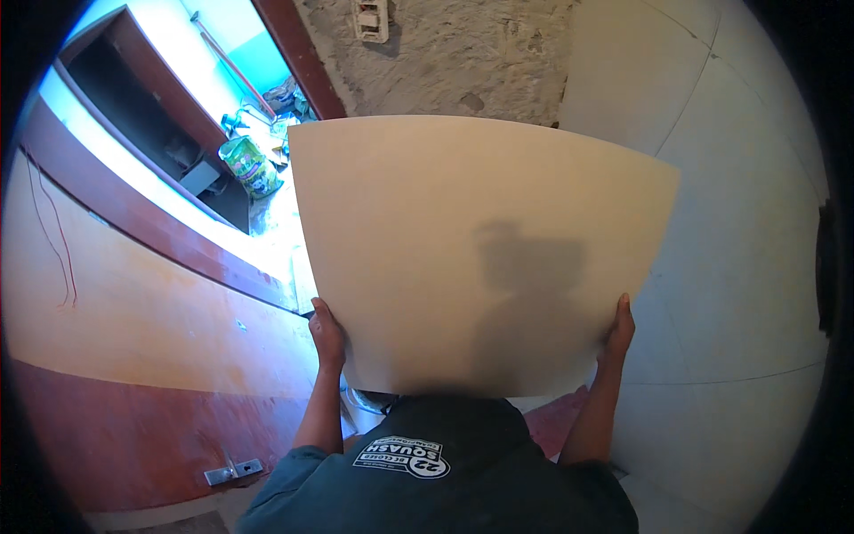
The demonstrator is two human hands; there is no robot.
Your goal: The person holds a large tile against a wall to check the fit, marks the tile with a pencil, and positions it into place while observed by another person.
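A large flat cream-tan panel (400, 222) fills the middle of the view in front of my body, with the shadow of my head and shoulders on it. My left hand (327, 336) is closed on the panel's left edge near the bottom corner. My right hand (620, 331) grips the opposite edge at about the same height. The fingers of both hands are largely hidden behind the panel. My dark shirt with a white print shows below it.
Rough plaster (445, 62) with an electrical box (370, 21) is beyond the panel. A doorway at upper left shows a cabinet (169, 98), green sack (251, 166) and leaning pole (233, 67). A painted door (151, 320) with a latch (233, 471) stands left; large pale tiles (721, 294) cover the right.
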